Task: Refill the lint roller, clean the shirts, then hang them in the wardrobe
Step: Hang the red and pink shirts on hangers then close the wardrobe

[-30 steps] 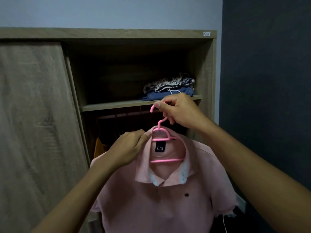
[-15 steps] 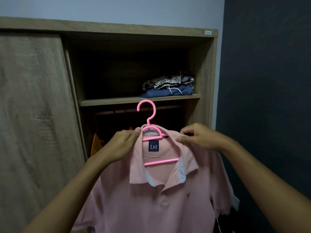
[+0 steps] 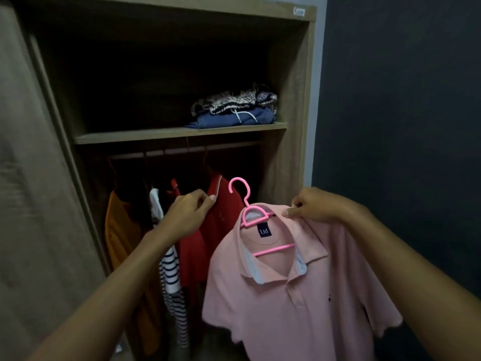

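Head view: the right hand (image 3: pixel 315 205) pinches the pink shirt (image 3: pixel 299 295) at its shoulder, thumb and forefinger closed on the cloth where it lies over the hanger (image 3: pixel 273 250). The shirt hangs from that grip in front of the open wardrobe (image 3: pixel 286 74), at its right side, collar open and label showing. The hanger's hook stands free above the collar, tilted left, below the rail (image 3: pixel 182 149) and not on it.

The left hand (image 3: pixel 188 214) is apart from the pink shirt, its fingers curled against the shoulder of a red shirt (image 3: pixel 223 212) that hangs from the rail. Whether it pinches that cloth or only presses on it, I cannot tell.

Left of the red shirt hang a striped top (image 3: pixel 171 277), partly behind the left forearm, and an orange garment (image 3: pixel 119 230). Above the rail is a shelf (image 3: pixel 169 132) with folded clothes (image 3: pixel 234 110) at its right end, a patterned piece on top of a blue one. A sliding door (image 3: pixel 31 204) covers the wardrobe's left part. A dark wall (image 3: pixel 403 100) stands to the right.
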Available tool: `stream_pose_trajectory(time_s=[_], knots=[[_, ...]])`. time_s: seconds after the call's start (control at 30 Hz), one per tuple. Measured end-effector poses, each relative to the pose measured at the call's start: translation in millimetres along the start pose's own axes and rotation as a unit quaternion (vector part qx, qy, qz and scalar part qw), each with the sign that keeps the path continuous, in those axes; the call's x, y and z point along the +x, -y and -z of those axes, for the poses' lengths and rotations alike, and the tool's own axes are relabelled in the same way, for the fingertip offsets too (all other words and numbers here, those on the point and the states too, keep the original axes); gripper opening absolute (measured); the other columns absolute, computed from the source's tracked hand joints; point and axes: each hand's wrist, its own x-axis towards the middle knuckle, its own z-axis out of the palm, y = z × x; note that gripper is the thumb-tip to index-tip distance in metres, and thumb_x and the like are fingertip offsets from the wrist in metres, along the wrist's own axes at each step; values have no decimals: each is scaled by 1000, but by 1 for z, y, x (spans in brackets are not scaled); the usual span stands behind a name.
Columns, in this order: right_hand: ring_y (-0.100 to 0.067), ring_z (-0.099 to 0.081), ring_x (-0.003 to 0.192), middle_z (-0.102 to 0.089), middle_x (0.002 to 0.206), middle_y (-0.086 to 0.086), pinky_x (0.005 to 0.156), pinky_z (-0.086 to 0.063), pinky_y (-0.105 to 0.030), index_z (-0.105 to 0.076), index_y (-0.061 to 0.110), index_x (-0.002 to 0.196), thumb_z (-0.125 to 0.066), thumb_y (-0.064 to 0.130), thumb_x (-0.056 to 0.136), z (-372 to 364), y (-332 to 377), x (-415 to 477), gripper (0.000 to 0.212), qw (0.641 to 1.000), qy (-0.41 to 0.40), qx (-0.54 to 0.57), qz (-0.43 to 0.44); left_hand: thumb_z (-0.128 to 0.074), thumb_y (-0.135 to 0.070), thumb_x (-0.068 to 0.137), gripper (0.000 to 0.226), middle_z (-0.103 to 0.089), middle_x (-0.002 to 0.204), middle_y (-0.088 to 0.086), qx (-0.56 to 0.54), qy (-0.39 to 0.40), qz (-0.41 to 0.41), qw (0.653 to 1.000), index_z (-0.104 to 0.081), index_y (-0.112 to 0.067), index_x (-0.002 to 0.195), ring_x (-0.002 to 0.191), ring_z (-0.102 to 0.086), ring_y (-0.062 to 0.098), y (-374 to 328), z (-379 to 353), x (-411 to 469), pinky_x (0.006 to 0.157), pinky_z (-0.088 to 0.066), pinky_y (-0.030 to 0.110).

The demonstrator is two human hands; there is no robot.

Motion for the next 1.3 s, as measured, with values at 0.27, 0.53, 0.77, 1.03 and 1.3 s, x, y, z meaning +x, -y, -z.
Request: stream_pose_trajectory(time_s=[0.27,0.53,0.77,1.03,1.3], knots=[[-27,-63,87,-66,95,-12,74,-48,-36,-68,4,87,-60,44,96,-2,-50,14,42,994,24,-23,-107,-51,-39,100,26,-69,89,10,-8,18,0,1000,-60,-15,101,93,-65,34,-9,-68,54,82,-52,42],[-29,-63,102,-66,116,-15,89,-50,-37,-66,0,115,-51,36,101,-5,-85,52,42,987,-1,47,-155,-41,-49,101,51,-57,141,18,40,72,64,995,-39,-28,147,132,-49,42,-2,-134,127,109,-37,61],[-23,-62,93,-65,107,-11,78,-52,-35,-66,5,107,-48,26,100,-15,-97,93,28,974,8,167,-153,-22,-71,93,70,-40,155,20,140,178,139,964,-11,-43,156,141,-40,43,37,-178,195,109,-33,67],[-36,-68,101,-71,108,-20,97,-53,-53,-69,4,107,-47,29,102,-28,-88,140,34,935,4,338,-105,-46,-42,100,41,-66,114,23,208,49,115,970,-65,-8,113,105,-64,43,41,-182,200,88,-52,47],[-27,-56,69,-64,80,-21,68,-44,-34,-61,1,92,-44,31,105,-62,-48,190,37,900,-48,427,-68,-65,-27,88,54,-66,114,25,201,-27,154,967,-38,-6,130,103,-65,47,47,-159,183,81,-53,49]])
